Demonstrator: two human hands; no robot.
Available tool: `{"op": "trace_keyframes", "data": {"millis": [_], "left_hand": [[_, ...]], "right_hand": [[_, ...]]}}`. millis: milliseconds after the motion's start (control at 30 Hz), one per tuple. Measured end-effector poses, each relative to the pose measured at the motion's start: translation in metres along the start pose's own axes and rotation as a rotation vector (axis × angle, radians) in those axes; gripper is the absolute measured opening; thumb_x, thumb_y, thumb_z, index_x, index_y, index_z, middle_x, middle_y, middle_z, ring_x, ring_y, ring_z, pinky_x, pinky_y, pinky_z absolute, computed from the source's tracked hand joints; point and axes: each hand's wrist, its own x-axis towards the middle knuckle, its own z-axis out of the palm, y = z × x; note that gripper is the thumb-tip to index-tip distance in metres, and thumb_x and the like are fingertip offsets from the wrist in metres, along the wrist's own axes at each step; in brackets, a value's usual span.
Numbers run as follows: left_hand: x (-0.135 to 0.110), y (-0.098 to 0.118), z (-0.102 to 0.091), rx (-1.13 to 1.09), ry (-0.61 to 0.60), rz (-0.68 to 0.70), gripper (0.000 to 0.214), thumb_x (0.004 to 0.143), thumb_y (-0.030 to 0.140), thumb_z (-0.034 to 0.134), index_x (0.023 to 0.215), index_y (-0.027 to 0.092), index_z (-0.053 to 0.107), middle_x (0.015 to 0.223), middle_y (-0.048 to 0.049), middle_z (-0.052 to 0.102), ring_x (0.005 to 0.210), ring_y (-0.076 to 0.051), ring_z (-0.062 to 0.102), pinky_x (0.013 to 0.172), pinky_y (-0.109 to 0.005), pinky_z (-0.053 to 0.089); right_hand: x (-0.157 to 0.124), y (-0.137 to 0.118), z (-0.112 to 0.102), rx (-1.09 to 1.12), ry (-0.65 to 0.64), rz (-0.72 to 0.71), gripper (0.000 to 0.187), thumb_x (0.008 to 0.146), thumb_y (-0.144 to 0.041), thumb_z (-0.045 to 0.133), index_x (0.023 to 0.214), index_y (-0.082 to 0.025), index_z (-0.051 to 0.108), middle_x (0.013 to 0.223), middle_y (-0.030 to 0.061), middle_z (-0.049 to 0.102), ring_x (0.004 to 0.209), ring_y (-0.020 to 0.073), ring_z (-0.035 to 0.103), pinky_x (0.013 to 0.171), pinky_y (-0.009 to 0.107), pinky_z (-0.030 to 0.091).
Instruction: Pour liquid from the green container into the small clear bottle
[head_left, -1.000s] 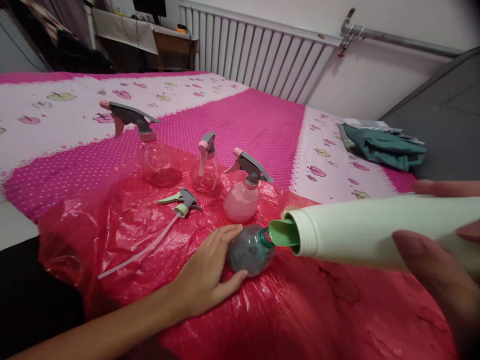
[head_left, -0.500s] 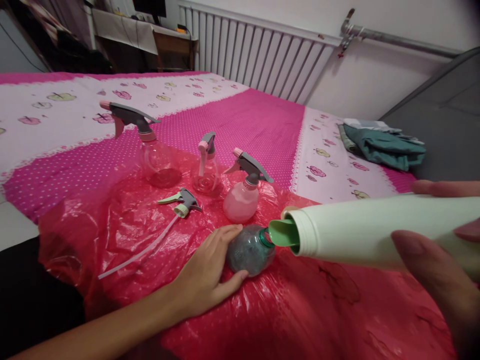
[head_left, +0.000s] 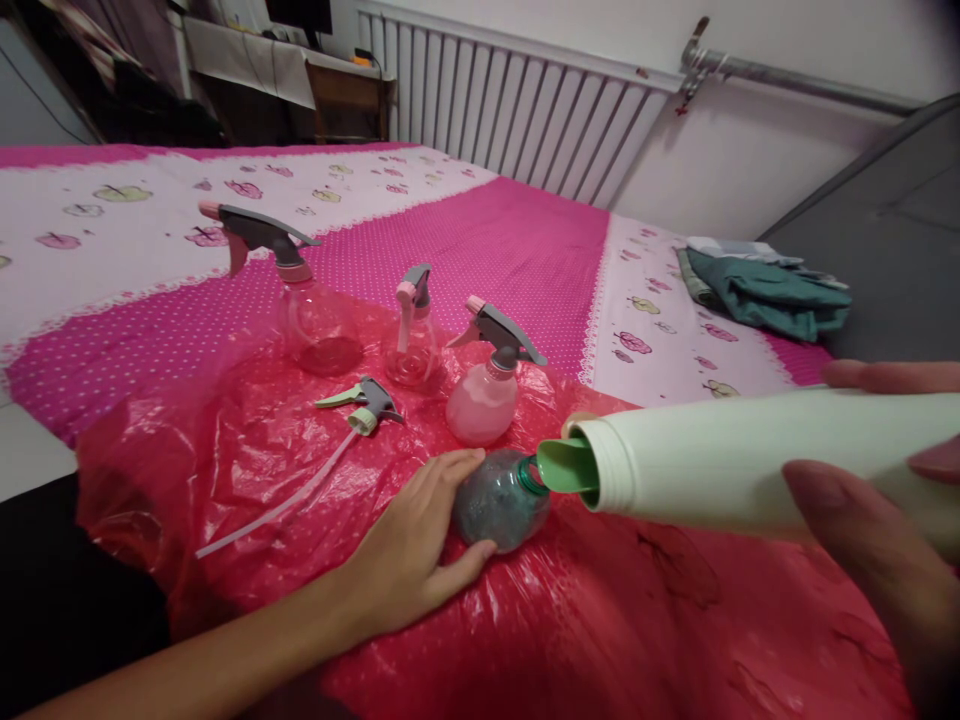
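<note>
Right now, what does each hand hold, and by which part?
The left hand holds the green-necked bottle by its round body; the right hand holds the pale bottle by its long body.

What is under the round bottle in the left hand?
Red plastic sheet spreads around the bottle, over the bed cover. The spot directly beneath is hidden by the bottle and the left hand.

The large bottle (head_left: pixel 720 460) is pale green, the sheet (head_left: pixel 540 640) red, bedspread (head_left: pixel 517 240) partly dotted magenta.
</note>
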Motion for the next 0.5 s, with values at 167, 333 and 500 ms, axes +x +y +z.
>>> {"op": "trace_keyframes", "data": {"millis": [167,333,500], "left_hand": [[0.0,-0.001,0.001,-0.011,0.007,0.001,0.075,0.103,0.031,0.072,0.166,0.029,0.032,0.156,-0.0166,0.059,0.14,-0.038,0.063,0.12,-0.061,0.055],[0.001,0.0,-0.001,-0.004,-0.002,0.002,0.072,0.104,0.031,0.071,0.165,0.028,0.032,0.155,-0.0168,0.059,0.14,-0.038,0.063,0.12,-0.06,0.055],[0.001,-0.001,0.001,-0.008,-0.006,0.002,0.072,0.104,0.031,0.071,0.165,0.028,0.031,0.155,-0.0177,0.058,0.14,-0.039,0.063,0.12,-0.061,0.055]], "right_hand": [[0.016,0.065,-0.011,-0.066,-0.037,0.062,0.065,0.092,-0.08,0.079,0.109,-0.019,0.066,0.099,0.0134,0.045,0.118,0.0177,0.059,0.087,0.033,0.055],[0.02,0.086,-0.011,-0.071,-0.02,0.066,0.062,0.093,-0.076,0.08,0.111,-0.018,0.065,0.1,0.0136,0.044,0.12,0.018,0.058,0.084,0.031,0.055],[0.005,0.03,0.0,-0.055,-0.02,0.042,0.065,0.09,-0.076,0.078,0.111,-0.017,0.061,0.104,0.0135,0.046,0.124,0.0189,0.058,0.088,0.034,0.055]]}}
